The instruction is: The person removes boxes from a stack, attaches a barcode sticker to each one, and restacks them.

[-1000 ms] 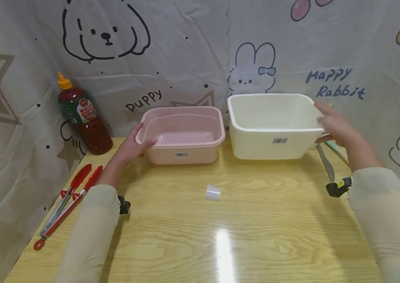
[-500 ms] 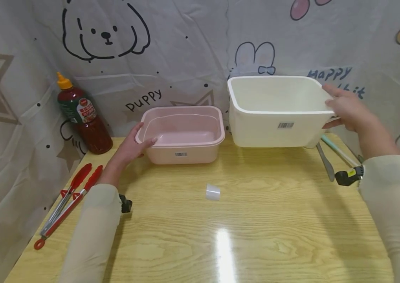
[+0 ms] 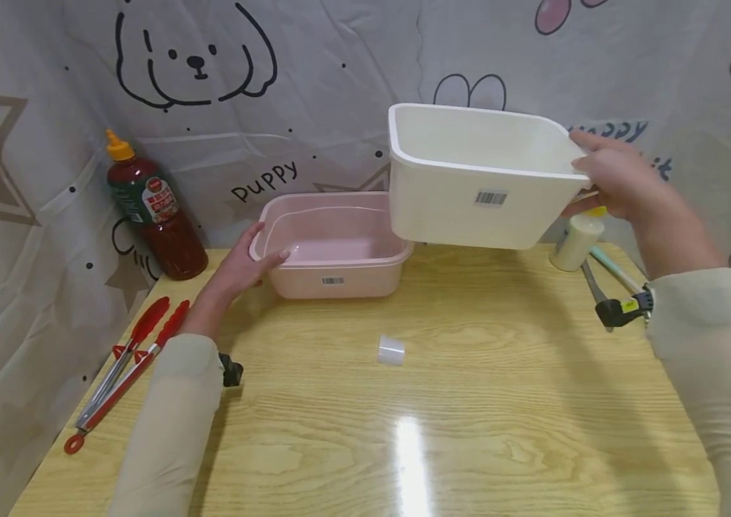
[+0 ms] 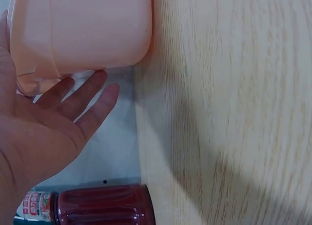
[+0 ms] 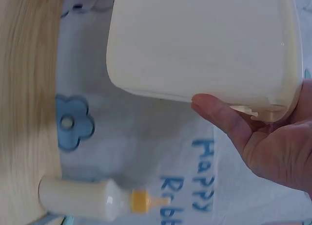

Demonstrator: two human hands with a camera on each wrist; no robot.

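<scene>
My right hand [image 3: 617,176] grips the right end of a white plastic bin [image 3: 449,205] by its rim. The bin is raised above the table and tilted, its right end lower, and it overlaps the right rear of a pink bin [image 3: 301,278] in the head view. Its underside and end wall fill the top of the right wrist view, with the thumb [image 5: 219,115] against it. My left hand [image 3: 239,264] holds the pink bin's left end, thumb on the front corner of the rim. In the left wrist view the other fingers [image 4: 90,96] reach under the rim.
A red sauce bottle [image 3: 161,219] stands back left, with red-handled tongs [image 3: 116,380] in front of it. A small clear plastic piece [image 3: 391,350] lies mid-table. At back right are a pale squeeze bottle [image 3: 577,243] and a light-green handle [image 3: 614,267]. A printed cloth [image 3: 346,100] hangs behind.
The white bin has risen off the table in my right hand, then shifted left toward the pink bin and tilted. The pale squeeze bottle behind it has come into view. My left hand stays put.
</scene>
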